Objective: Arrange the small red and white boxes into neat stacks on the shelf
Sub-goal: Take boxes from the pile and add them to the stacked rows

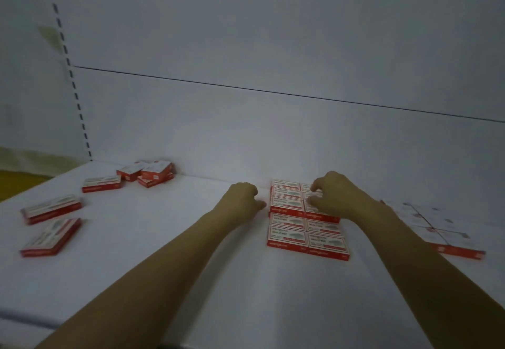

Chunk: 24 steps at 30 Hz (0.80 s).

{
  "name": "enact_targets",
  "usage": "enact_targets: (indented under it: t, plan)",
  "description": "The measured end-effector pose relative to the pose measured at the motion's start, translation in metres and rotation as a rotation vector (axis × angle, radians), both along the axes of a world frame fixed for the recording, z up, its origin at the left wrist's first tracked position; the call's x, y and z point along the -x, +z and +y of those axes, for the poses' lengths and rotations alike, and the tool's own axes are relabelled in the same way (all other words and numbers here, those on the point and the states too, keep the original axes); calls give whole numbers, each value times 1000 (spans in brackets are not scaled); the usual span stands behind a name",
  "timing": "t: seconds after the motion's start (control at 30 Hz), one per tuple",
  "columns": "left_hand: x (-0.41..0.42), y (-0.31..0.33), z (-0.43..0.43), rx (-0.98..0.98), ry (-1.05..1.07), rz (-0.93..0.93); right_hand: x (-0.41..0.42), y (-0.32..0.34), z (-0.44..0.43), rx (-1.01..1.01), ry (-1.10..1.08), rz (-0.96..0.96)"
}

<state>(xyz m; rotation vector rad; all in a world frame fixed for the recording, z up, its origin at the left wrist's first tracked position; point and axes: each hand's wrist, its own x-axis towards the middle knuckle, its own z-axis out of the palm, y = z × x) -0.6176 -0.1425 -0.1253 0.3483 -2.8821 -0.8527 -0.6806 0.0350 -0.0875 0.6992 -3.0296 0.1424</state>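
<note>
A tidy block of small red and white boxes (289, 228) stands in two columns against the back wall of the white shelf (164, 239). My right hand (332, 198) rests on top of the block's right column, fingers spread over a box there. My left hand (244, 198) is loosely curled just left of the block, thumb close to its side, holding nothing. Loose boxes lie scattered at the left: a small heap (153, 174) by the back wall, one flat box (101, 184), and two more (52, 209) (52, 236) near the left edge.
Another flat group of boxes (437, 228), paler and blurred, lies to the right of my right arm. A slotted upright (73, 83) runs up the left of the back panel. The shelf's front edge (24, 318) crosses the lower left.
</note>
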Motion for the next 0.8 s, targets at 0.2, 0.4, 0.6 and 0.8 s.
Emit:
enact_targets:
  t: [0.2, 0.4, 0.6, 0.8]
  plan:
    - [-44, 12, -74, 157, 184, 18, -2, -8, -83, 69, 282, 0]
    - [-97, 18, -137, 232, 393, 36, -19, -18, -167, 73, 481, -23]
    - [-154, 10, -179, 267, 641, -30, -60, -25, -253, 71, 732, -33]
    - [-197, -5, -187, 237, 729, -112, -93, -31, -299, 87, 861, -46]
